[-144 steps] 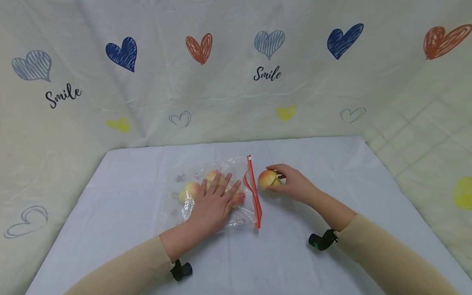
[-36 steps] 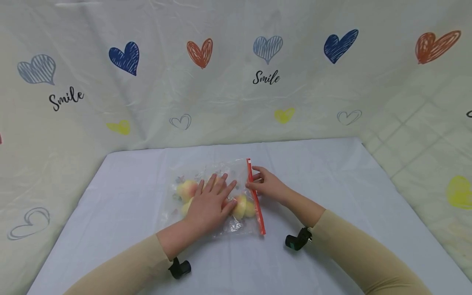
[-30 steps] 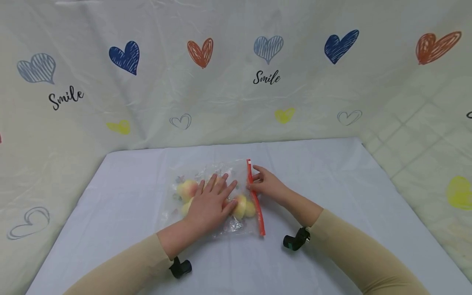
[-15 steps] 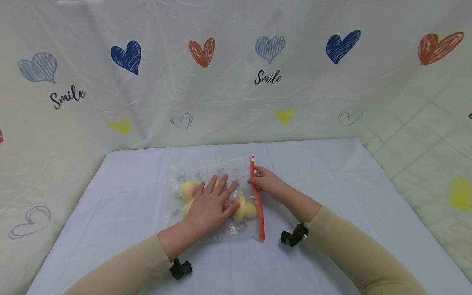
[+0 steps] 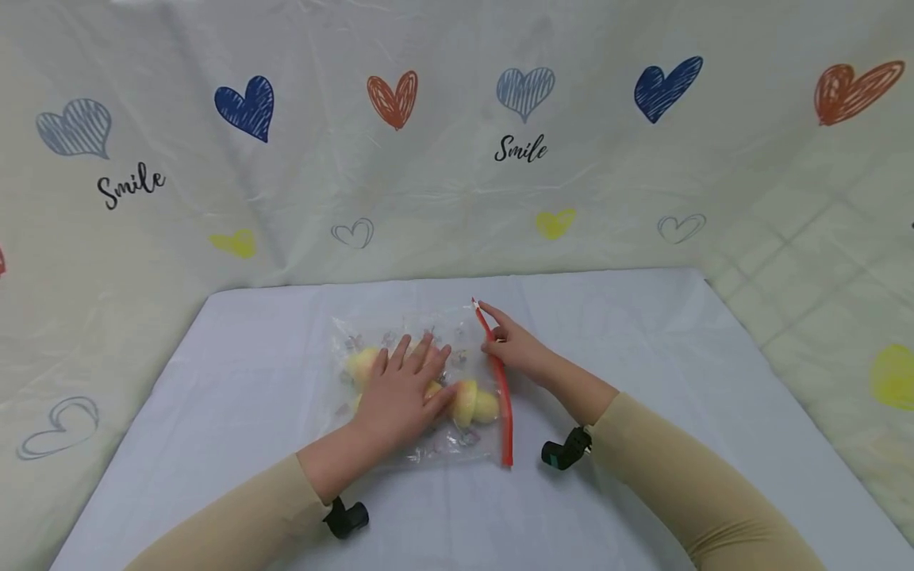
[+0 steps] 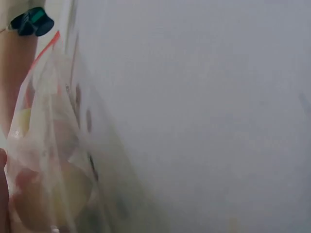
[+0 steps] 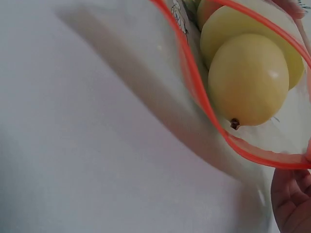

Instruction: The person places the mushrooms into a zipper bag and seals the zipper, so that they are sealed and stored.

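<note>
A clear zip bag [image 5: 469,321] with a red zip edge lies flat on the white table. Several yellow fruits with a red blush [image 5: 464,403] are inside it; one with a dark stem end [image 7: 250,80] shows through the gaping mouth in the right wrist view. My left hand [image 5: 400,392] rests on the bag with its fingers spread, hiding some fruit. At the bag's right side my right hand [image 5: 520,347] pinches the red edge, its index finger stretched towards the white slider [image 5: 476,304] at the far end. Bag and fruit also show in the left wrist view.
The white cloth-covered table [image 5: 614,333] reaches back to a hanging sheet [image 5: 443,159] printed with hearts. A small black camera [image 5: 564,450] sits on the right wrist, another camera [image 5: 346,519] on the left wrist.
Earlier the right hand held a fruit outside the bag; now that hand is on the red edge. Since half a second ago, its index finger has stretched to the far end, bending the edge leftwards.
</note>
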A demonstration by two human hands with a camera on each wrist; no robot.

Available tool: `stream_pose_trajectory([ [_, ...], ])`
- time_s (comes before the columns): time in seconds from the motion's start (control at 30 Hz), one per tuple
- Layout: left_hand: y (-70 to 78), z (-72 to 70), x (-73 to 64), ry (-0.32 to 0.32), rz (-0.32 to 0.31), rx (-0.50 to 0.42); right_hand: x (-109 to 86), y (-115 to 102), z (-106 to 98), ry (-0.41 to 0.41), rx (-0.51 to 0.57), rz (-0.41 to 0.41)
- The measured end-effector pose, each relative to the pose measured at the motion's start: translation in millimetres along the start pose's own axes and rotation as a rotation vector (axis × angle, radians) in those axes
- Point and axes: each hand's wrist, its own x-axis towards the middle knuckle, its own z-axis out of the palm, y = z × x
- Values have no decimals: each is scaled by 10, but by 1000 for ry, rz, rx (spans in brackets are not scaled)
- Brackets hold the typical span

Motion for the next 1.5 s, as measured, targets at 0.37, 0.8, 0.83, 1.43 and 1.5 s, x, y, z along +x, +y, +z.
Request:
stream_pose_trajectory([
  [0.37, -11, 30, -10, -9, 0, 37, 34, -15, -38, 78, -8, 33],
  [0.8, -11, 15, -14, -5, -19, 11, 51, -67, -6, 105, 81, 3],
  [0.83, -15, 11, -10, -2, -20, 5, 57, -63, -3, 108, 82, -6],
  [1.43, -145, -225, 610, 152, -53, -326, 40, -61, -7, 125, 2, -169],
  [1.5, -157, -243, 699, 147, -73, -388, 41, -57, -5, 123, -14, -191],
])
